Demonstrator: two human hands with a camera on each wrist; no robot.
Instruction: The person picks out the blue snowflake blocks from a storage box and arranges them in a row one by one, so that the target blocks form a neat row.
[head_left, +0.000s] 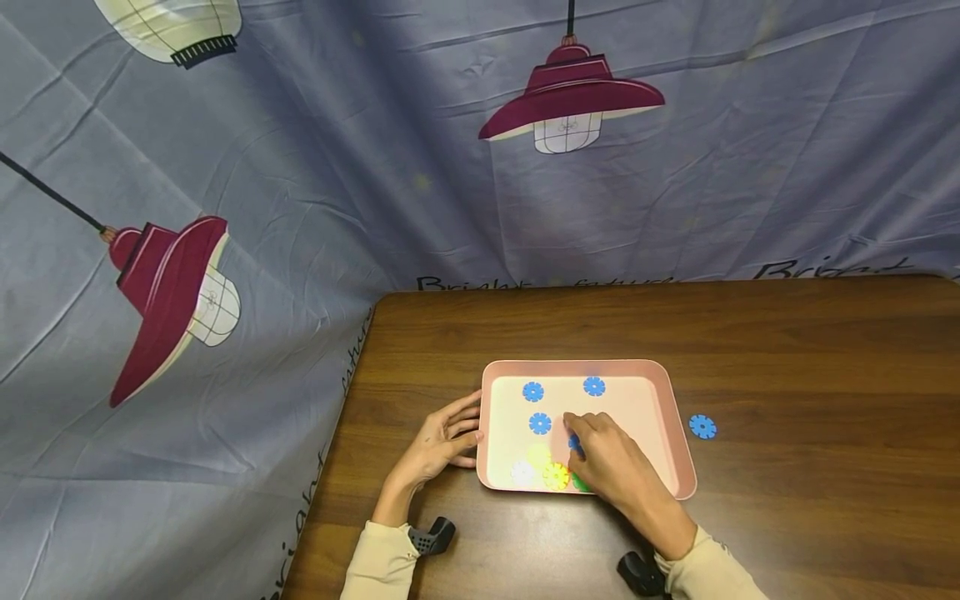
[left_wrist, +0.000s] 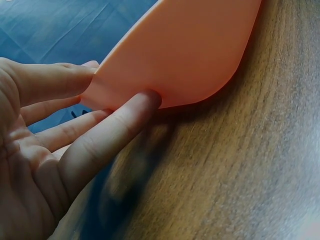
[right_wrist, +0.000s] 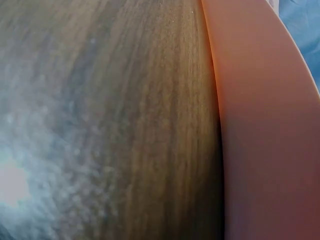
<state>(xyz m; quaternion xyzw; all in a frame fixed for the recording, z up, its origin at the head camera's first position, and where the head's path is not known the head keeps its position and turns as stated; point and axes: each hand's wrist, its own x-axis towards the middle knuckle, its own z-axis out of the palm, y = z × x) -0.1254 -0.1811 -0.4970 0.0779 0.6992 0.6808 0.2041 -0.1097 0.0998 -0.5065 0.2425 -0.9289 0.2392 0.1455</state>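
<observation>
In the head view, a pink tray (head_left: 678, 467) lies on the table. My left hand (head_left: 438, 437) touches its left end with fingers spread; in the left wrist view, the thumb (left_wrist: 120, 117) presses the tray's outer wall (left_wrist: 170, 55). Over the tray's middle, my right hand (head_left: 611, 458) has its thumb and index finger bent about a blue notched disc (head_left: 575, 442), partly hidden by the hand; I cannot tell whether they pinch it. More blue discs (head_left: 540, 423) lie toward the tray's back left. Beside the right thumb sit a yellow disc (head_left: 556, 476) and a partly covered green disc (head_left: 581, 482).
Another blue disc (head_left: 702, 427) lies on the wooden table (head_left: 810, 400), right of the tray. Pale discs (head_left: 522, 472) rest near the tray's front left. A lamp-patterned curtain (head_left: 360, 150) hangs behind and left. The right wrist view shows only the tray's outer wall (right_wrist: 270, 130), tabletop and some curtain.
</observation>
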